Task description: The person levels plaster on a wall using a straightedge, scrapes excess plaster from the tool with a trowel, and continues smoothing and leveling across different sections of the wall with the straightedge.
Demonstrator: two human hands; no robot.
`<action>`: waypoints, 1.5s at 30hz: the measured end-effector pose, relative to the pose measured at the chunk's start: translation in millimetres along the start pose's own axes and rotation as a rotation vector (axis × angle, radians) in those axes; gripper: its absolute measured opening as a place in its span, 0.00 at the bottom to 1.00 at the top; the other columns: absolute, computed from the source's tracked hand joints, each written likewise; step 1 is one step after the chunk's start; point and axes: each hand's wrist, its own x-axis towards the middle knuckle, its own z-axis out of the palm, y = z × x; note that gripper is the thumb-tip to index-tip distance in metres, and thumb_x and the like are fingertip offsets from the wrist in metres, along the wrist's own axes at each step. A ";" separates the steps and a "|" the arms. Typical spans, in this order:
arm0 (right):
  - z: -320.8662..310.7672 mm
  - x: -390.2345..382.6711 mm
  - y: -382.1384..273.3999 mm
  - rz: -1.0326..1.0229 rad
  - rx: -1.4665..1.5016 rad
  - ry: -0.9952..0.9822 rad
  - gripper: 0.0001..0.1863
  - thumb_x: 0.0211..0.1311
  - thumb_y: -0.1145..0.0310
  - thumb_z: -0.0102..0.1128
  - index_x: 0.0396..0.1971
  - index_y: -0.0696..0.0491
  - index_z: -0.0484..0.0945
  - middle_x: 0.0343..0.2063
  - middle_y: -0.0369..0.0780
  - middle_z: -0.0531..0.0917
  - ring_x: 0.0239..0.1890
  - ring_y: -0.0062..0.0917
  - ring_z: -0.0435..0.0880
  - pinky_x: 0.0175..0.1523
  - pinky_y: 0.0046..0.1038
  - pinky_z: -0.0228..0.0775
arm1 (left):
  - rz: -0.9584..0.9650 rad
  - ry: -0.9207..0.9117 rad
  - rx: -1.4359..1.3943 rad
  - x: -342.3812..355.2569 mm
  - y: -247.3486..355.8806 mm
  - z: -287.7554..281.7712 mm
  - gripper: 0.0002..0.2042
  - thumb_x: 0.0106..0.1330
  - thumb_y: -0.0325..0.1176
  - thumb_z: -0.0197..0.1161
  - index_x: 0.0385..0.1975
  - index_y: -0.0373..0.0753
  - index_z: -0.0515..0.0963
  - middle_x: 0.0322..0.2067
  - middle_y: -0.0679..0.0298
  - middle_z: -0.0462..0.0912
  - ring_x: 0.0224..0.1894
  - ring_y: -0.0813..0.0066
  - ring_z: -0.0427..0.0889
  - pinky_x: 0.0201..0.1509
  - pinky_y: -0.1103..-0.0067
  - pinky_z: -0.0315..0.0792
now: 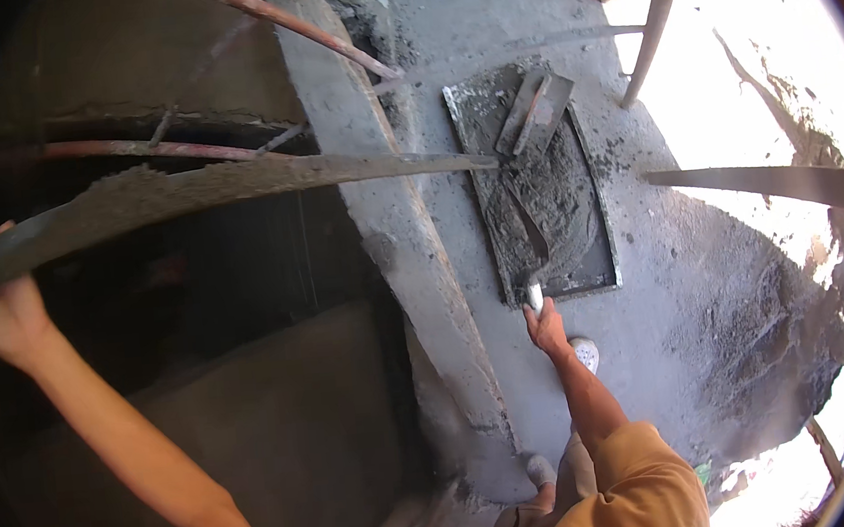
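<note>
Viewed from above, with 12 o'clock at the top. At 9 o'clock, near the rim, the left hand (16, 324) curls its fingers around the end of a long, mortar-caked bar (234, 185). The bar reaches across a dark space (244, 289) and a pale ledge (393, 221); its far end overlaps the tray in view, and I cannot tell whether they touch. At 4 o'clock, the right hand (547, 329) has its fingers closed around the white handle of a trowel (533, 229), its blade lying over grey mortar (569, 195) in a rectangular black-edged tray (592, 176) at 2 o'clock. A float (551, 104) rests near the tray's 1 o'clock corner. The ledge's edge runs from 11 to 5 o'clock, leaving a narrow strip of grey floor (650, 344) beside the tray; the floor widens toward 4 o'clock. One pole (756, 179) juts in from 3 o'clock, and another (659, 12) between 1 and 2.
</note>
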 end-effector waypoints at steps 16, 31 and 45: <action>-207.5 -266.4 -513.1 -1.047 0.066 -0.108 0.18 0.64 0.60 0.47 0.44 0.60 0.66 0.17 0.48 0.72 0.18 0.32 0.74 0.27 0.33 0.65 | -0.058 0.116 0.225 -95.0 4.4 28.9 0.22 0.68 0.48 0.49 0.48 0.34 0.69 0.40 0.66 0.75 0.43 0.79 0.72 0.48 0.80 0.65; -359.7 -631.4 -857.2 -1.331 0.157 -0.283 0.19 0.66 0.56 0.44 0.46 0.56 0.68 0.24 0.39 0.75 0.15 0.17 0.72 0.15 0.20 0.67 | 0.075 0.045 0.128 -135.5 73.2 102.9 0.17 0.61 0.42 0.60 0.43 0.36 0.73 0.32 0.57 0.81 0.36 0.67 0.80 0.40 0.73 0.73; -248.2 -575.8 -678.1 -0.884 -0.372 -0.126 0.15 0.67 0.59 0.41 0.34 0.57 0.67 0.20 0.38 0.73 0.12 0.19 0.70 0.16 0.24 0.64 | 0.090 0.044 0.183 -143.6 57.9 64.9 0.13 0.58 0.38 0.64 0.36 0.35 0.76 0.32 0.59 0.79 0.32 0.69 0.80 0.39 0.75 0.74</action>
